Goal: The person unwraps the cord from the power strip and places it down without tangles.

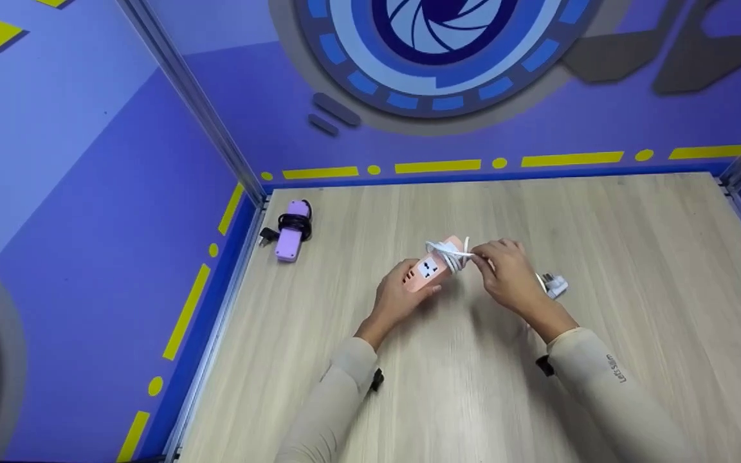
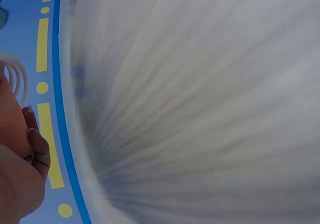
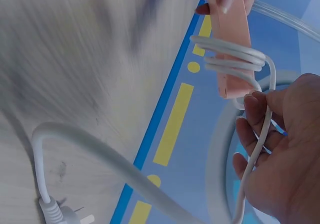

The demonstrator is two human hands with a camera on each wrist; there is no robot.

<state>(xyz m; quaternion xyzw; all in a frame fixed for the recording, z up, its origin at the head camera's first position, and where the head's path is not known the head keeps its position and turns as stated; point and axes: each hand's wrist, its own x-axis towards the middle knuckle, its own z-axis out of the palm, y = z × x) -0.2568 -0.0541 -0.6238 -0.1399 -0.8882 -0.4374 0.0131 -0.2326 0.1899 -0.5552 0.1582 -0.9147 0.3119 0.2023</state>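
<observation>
A pink power strip (image 1: pixel 422 275) with a socket and small ports is held up by my left hand (image 1: pixel 398 296), which grips its near end. White cable (image 3: pixel 232 58) is wound in several loops about the strip's far end. My right hand (image 1: pixel 505 273) pinches the cable beside these loops. From there the cable runs down past the palm to a white plug (image 1: pixel 556 285), seen right of that hand. In the left wrist view only part of the left hand (image 2: pixel 22 179) and the strip (image 2: pixel 11 121) shows, at the left edge.
A purple power strip (image 1: pixel 289 241) wrapped in black cable (image 1: pixel 294 223) lies at the table's far left, its black plug (image 1: pixel 268 236) beside it. The wooden table (image 1: pixel 653 257) meets a blue-purple wall (image 1: pixel 229 83) at the back and left.
</observation>
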